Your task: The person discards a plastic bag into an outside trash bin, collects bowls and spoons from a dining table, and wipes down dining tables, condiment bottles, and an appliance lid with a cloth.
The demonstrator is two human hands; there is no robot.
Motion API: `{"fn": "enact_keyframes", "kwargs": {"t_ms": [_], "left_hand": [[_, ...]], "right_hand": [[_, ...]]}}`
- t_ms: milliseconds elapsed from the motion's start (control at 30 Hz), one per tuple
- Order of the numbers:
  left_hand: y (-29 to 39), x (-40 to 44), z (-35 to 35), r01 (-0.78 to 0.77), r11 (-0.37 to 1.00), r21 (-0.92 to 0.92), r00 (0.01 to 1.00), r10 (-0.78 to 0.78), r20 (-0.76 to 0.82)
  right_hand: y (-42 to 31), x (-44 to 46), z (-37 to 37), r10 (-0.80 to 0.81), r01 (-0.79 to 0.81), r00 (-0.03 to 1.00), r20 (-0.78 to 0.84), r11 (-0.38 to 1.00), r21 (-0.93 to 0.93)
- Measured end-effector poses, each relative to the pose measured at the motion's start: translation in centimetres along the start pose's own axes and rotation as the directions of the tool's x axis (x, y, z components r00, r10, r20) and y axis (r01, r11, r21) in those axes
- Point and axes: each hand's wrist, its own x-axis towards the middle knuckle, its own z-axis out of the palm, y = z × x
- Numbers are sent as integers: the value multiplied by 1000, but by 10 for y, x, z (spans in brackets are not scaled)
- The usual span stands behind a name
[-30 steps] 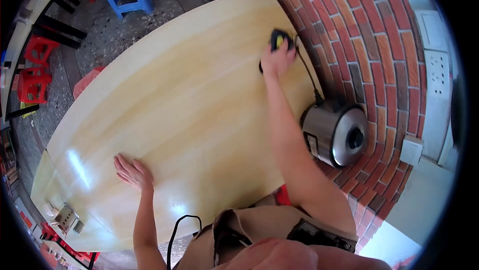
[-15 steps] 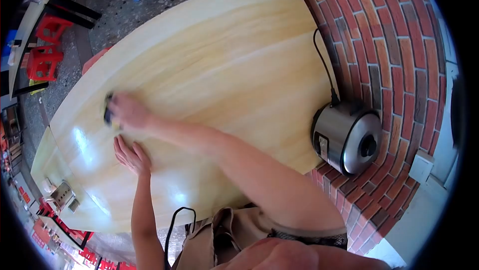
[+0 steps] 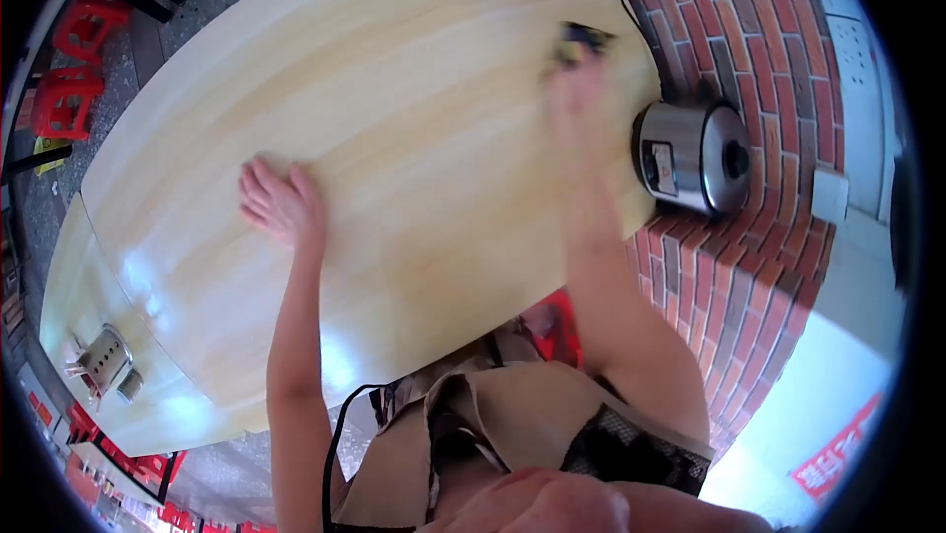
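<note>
My left hand (image 3: 284,204) lies flat on the pale wood-patterned table (image 3: 424,188), left of its middle, fingers spread and nothing in it. Far off at the table's upper right, my right hand (image 3: 576,85) is blurred by motion. Its fingers are closed on a dark cloth (image 3: 583,40) with a yellow patch, pressed to the tabletop near the wall side. The cloth's exact shape is smeared.
A steel rice cooker (image 3: 695,157) stands at the right table edge by the brick wall (image 3: 729,31). A perforated metal holder (image 3: 106,361) is at the lower left. Red stools (image 3: 69,102) stand on the floor at left.
My right hand with the cloth swept from the far right to the left near my left hand, then back to the upper right. The camera view shifted; my left hand stays flat on the table.
</note>
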Motion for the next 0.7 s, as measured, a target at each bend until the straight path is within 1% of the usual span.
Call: {"fn": "enact_keyframes", "kwargs": {"t_ms": [33, 67, 100, 133, 167, 200, 233, 267, 300, 333, 367, 400, 433, 467, 500, 533, 567, 600, 633, 667, 700], "left_hand": [[-4, 0, -2, 24, 984, -177, 1000, -24, 6], [-12, -2, -3, 51, 938, -344, 999, -47, 20], [-24, 1, 1, 134, 694, -707, 986, -166, 25], [-39, 2, 4, 160, 319, -934, 961, -265, 74], [-66, -6, -20, 70, 468, -881, 970, -236, -49], [-100, -11, -55, 150, 150, -977, 932, -352, 89], [-134, -16, -91, 151, -191, -970, 862, -455, 224], [-179, -39, -106, 0, 296, -955, 856, -494, -153], [-230, -60, -112, -4, 606, -795, 890, -360, -280], [-270, -90, -118, 15, 770, -638, 929, -247, -276], [-298, -120, -127, 75, 860, -505, 955, -208, -212], [-321, -147, -132, 129, 925, -356, 972, -189, -139], [-345, -173, -131, 148, 928, -341, 966, -210, -152], [-370, -198, -129, 226, 952, -205, 963, -250, -101], [-389, -216, -132, 294, 954, -61, 954, -297, -44], [-399, -228, -140, 319, 947, -37, 947, -320, -30], [-404, -236, -142, 478, 877, 54, 878, -477, -35], [-409, -242, -141, 619, 773, 142, 784, -618, -56], [-421, -251, -130, 632, 757, 167, 772, -635, -43], [-437, -258, -107, 645, 744, 172, 763, -640, -92], [-448, -259, -89, 655, 737, 168, 756, -639, -142]], "right_hand": [[-6, -44, 46, 106, -134, 990, 89, 895, 426], [-55, -125, 93, 131, -223, 958, 254, 900, 375], [-107, -207, 140, 152, -292, 898, 412, 908, 301], [-134, -282, 177, 34, -199, 859, 511, 942, 271], [-126, -345, 205, -285, 190, 702, 653, 958, 215], [-144, -396, 221, -563, 535, 443, 698, 790, 298], [-152, -444, 211, -683, 709, 388, 618, 650, 273], [-158, -481, 202, -323, 261, 219, 921, 928, 264], [-151, -521, 188, -433, -46, 85, 897, 898, 438], [-136, -542, 177, -573, 39, 24, 819, 820, 572], [-132, -556, 161, -696, 106, -37, 717, 711, 695], [-134, -538, 122, -793, 546, -122, 597, 448, 707], [-129, -520, 100, -655, 471, -56, 754, 648, 598], [-120, -498, 77, -471, 380, -14, 882, 814, 440], [-103, -454, 33, -458, 541, 112, 882, 773, 333], [-87, -409, -11, -439, 663, 236, 867, 725, 186], [-56, -367, -60, -303, 617, 509, 805, 781, -96], [-25, -322, -106, -249, 459, 773, 583, 854, -244], [-3, -278, -158, -153, 251, 946, 286, 905, -343], [7, -225, -216, -340, 468, 883, 324, 571, -674], [22, -188, -257, -293, 307, 943, 157, 581, -754]]}}
